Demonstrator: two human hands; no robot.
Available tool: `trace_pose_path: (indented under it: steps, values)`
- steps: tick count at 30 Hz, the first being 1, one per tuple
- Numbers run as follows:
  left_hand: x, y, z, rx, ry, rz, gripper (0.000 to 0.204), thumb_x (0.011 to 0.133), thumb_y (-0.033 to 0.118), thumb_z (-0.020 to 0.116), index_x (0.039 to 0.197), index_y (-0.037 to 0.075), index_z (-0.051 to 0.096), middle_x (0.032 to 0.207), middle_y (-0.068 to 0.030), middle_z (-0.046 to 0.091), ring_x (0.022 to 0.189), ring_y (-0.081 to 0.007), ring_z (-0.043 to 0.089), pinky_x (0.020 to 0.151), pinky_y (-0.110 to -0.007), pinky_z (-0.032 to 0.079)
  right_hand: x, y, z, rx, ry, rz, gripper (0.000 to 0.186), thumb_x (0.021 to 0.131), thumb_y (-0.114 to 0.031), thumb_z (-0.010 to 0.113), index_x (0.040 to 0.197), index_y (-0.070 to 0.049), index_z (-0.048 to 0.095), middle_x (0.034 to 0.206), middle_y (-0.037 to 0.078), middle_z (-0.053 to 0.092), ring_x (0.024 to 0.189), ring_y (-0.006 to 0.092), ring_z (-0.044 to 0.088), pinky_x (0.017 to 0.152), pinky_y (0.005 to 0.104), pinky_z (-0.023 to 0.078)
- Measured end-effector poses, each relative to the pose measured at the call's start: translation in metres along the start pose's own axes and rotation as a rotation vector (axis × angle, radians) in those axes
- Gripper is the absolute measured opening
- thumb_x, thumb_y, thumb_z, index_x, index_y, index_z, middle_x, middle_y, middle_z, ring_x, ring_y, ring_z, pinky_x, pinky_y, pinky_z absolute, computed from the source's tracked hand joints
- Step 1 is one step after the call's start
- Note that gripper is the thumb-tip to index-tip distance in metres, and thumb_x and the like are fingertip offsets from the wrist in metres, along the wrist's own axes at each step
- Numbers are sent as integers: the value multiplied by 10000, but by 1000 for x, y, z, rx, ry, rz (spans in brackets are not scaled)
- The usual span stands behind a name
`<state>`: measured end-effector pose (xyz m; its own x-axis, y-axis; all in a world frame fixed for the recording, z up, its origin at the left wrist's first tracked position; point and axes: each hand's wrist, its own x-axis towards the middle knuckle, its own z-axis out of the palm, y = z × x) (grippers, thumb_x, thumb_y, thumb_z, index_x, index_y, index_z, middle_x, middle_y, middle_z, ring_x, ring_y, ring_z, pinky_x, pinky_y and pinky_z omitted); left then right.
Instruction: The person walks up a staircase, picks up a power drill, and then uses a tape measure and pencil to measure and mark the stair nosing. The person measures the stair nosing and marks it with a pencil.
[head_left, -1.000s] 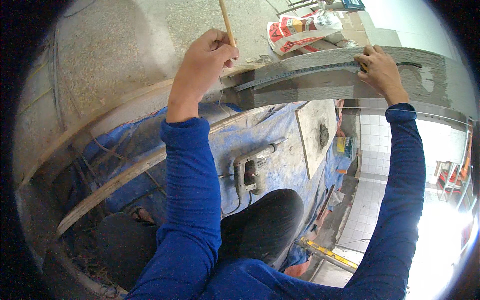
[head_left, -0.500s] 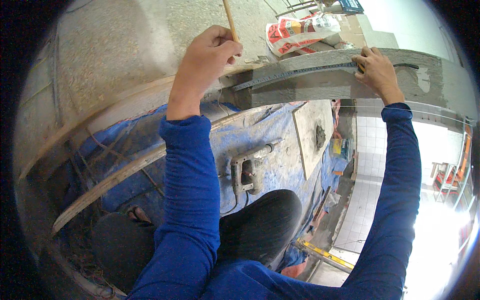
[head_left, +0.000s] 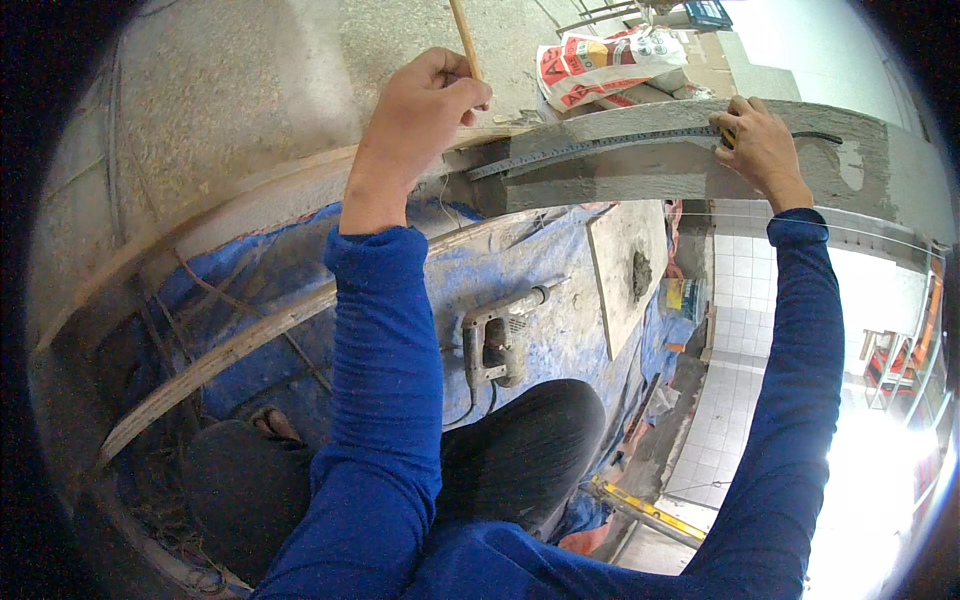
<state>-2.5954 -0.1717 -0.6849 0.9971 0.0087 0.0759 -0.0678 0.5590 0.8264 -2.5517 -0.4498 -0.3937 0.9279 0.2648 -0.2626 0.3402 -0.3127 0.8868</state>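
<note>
My left hand [head_left: 425, 115] is raised over the far end of the wooden formwork edge, its fingers closed round a thin wooden stick [head_left: 465, 40] that points up and away. At the right, my right hand [head_left: 757, 145] grips a tape measure [head_left: 600, 143] on top of a grey, freshly plastered ledge [head_left: 640, 180]. The marked blade lies along the ledge, running leftward from my fingers. A bit of yellow and black shows between the fingers, and a dark strip [head_left: 818, 136] sticks out on the hand's other side. Most of what the right palm covers is hidden.
Below the ledge, a power drill [head_left: 495, 345] lies on a dusty blue tarp [head_left: 560, 300] beside a board [head_left: 625, 270] bearing a lump of mortar. A yellow spirit level [head_left: 650, 512] is at the lower right. Beyond the ledge sits a white and red bag [head_left: 610, 68]. A wooden batten [head_left: 220, 370] crosses the left.
The view has shifted very slightly, so things sit a few pixels to the right. Both hands keep their holds and nearly the same places.
</note>
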Motion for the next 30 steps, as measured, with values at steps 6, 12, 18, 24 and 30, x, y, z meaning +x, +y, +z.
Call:
trace_pose_path:
  steps: [6, 12, 18, 24, 30]
  values:
    - [5, -23, -6, 353, -248, -28, 264, 832, 211, 670, 1010, 20, 708, 849, -119, 709, 750, -219, 663, 699, -357, 522, 1, 1, 0, -6, -16, 0, 354, 755, -282, 823, 1088, -201, 732, 1127, 23, 620, 1186, 247, 576, 932, 443, 546]
    - [-4, -78, 18, 666, -587, -141, 280, 824, 208, 631, 1002, 27, 751, 821, -179, 718, 746, -305, 683, 691, -421, 517, 0, 1, 3, 16, 20, -10, 363, 762, -294, 826, 1099, -202, 727, 1135, 29, 615, 1186, 251, 576, 933, 429, 550]
    - [-10, -139, 44, 892, -544, -183, 240, 837, 194, 613, 930, 32, 764, 855, -257, 704, 800, -424, 694, 729, -507, 526, 0, 2, 2, -23, -17, -2, 410, 765, -297, 825, 1150, -201, 720, 1164, 31, 614, 1190, 250, 575, 935, 424, 550]
    - [-16, -175, 53, 925, -438, -142, 235, 861, 218, 601, 868, 43, 758, 870, -260, 698, 832, -457, 684, 777, -551, 534, 0, 0, 0, -20, -16, 0, 420, 772, -294, 816, 1174, -211, 726, 1157, 32, 621, 1199, 250, 572, 936, 431, 547]
    - [-18, -187, 57, 880, -420, -157, 228, 880, 221, 594, 876, 61, 757, 877, -248, 700, 849, -460, 680, 778, -544, 537, 1, 0, -3, -23, -42, 4, 404, 772, -289, 811, 1160, -208, 733, 1133, 41, 625, 1169, 254, 596, 926, 434, 551]
